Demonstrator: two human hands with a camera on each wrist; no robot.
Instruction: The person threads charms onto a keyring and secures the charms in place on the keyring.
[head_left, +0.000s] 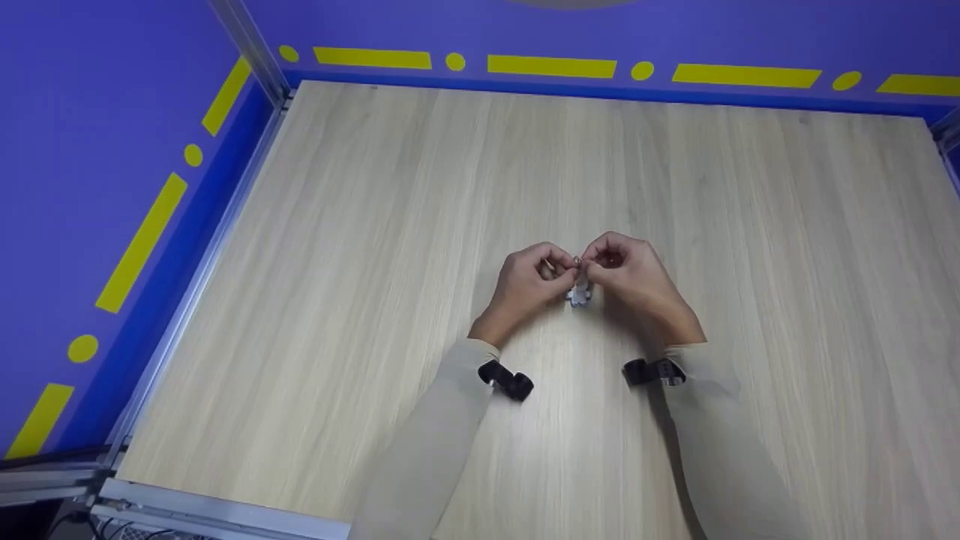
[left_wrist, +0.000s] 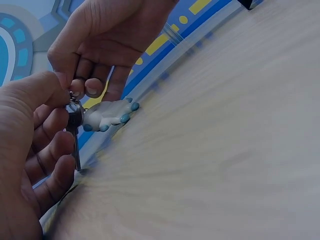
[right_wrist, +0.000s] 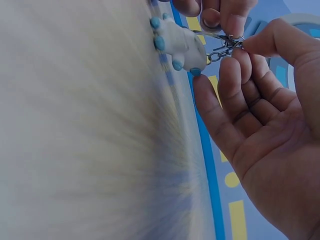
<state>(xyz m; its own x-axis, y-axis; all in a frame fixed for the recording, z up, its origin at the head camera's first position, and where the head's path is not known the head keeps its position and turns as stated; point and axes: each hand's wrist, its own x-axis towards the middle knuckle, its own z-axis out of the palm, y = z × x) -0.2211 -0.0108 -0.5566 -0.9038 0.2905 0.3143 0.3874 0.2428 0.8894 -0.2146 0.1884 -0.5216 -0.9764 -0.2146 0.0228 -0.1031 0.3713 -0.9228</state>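
Observation:
My left hand (head_left: 529, 281) and right hand (head_left: 634, 274) meet above the table, fingertips nearly together. Between them is a small metal key ring (right_wrist: 235, 42), pinched by thumb and finger from each side. A short chain (right_wrist: 217, 54) links it to a white figure charm (left_wrist: 107, 114) with blue tips, hanging under the fingers. Beside the charm, a key (left_wrist: 77, 150) with a dark head points down along the curled left fingers. From the head view the charm (head_left: 579, 294) shows just below the fingertips, while the ring is mostly covered.
A light wood-grain table (head_left: 360, 300) spreads around both hands. Blue panels (head_left: 112, 150) with yellow marks border its left and far sides, with a metal frame rail (head_left: 217, 262) along the left edge. Dark bands (head_left: 506, 379) sit on both sleeved wrists.

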